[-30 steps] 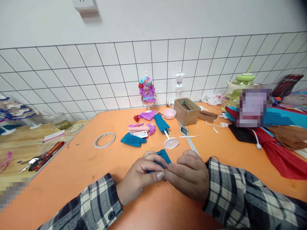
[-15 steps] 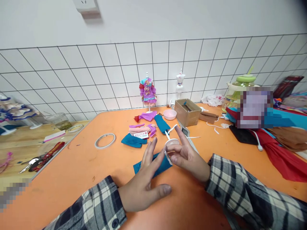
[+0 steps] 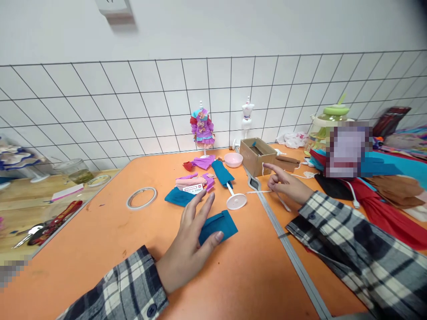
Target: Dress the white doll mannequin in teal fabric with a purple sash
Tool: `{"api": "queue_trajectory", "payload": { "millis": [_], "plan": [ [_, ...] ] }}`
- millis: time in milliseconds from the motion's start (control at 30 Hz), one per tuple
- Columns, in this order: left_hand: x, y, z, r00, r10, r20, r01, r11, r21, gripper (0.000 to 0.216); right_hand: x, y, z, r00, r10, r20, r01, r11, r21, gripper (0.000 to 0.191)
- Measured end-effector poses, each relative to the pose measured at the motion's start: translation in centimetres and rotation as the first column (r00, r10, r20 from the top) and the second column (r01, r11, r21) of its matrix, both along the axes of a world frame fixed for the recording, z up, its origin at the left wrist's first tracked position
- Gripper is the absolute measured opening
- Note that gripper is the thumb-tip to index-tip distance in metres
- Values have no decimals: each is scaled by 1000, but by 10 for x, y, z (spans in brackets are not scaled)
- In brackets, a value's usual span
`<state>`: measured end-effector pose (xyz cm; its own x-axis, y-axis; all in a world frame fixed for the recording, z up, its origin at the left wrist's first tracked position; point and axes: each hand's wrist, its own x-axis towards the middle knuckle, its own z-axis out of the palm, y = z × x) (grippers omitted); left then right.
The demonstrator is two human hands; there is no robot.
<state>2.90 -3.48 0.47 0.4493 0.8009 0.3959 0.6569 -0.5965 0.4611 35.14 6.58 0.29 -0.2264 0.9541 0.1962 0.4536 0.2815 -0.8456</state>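
Note:
My left hand (image 3: 191, 240) lies flat with fingers spread, its thumb and fingers resting on a small folded teal cloth piece (image 3: 220, 226) on the orange table (image 3: 100, 249). My right hand (image 3: 287, 184) is out to the right near the cardboard box (image 3: 258, 155), index finger stretched, the other fingers curled with a thin white strip (image 3: 263, 169) pinched in them. A fallen white doll stand with a teal garment (image 3: 227, 180) lies between the hands. More teal, pink and purple cloth pieces (image 3: 188, 186) lie behind.
A dressed doll mannequin (image 3: 202, 126) and a bare one (image 3: 247, 116) stand by the wire grid. A pink bowl (image 3: 233, 159), a tape ring (image 3: 142, 197), a metal ruler (image 3: 287, 244), a green-lidded jar (image 3: 328, 118) and piled fabrics (image 3: 390, 200) are around.
Both hands were pinched together on the teal piece. The left opened flat on it; the right pulled away to the right toward the box, carrying a white strip.

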Motion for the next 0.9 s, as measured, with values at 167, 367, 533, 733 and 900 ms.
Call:
{"api": "queue_trajectory", "payload": {
  "millis": [167, 367, 533, 733, 900],
  "plan": [
    [-2, -1, -3, 999, -45, -25, 43, 997, -57, 68, 6, 9, -20, 958, -3, 286, 23, 998, -65, 86],
    [-2, 0, -1, 999, -50, -6, 50, 997, -65, 66, -4, 6, -21, 978, 10, 209, -12, 1000, 12, 89],
    [-2, 1, -2, 997, -77, 11, 78, 996, -39, 67, 3, 4, -11, 991, -114, -71, 129, 959, 254, 85],
    [-1, 2, 7, 981, -76, 177, 89, 994, -68, 48, -18, -16, 0, 978, -204, 41, 149, 827, 542, 26],
    [0, 2, 13, 901, -94, 423, 252, 909, -333, 44, -75, -57, -1, 909, -167, 382, -233, 555, 798, 42]
  ]
}}
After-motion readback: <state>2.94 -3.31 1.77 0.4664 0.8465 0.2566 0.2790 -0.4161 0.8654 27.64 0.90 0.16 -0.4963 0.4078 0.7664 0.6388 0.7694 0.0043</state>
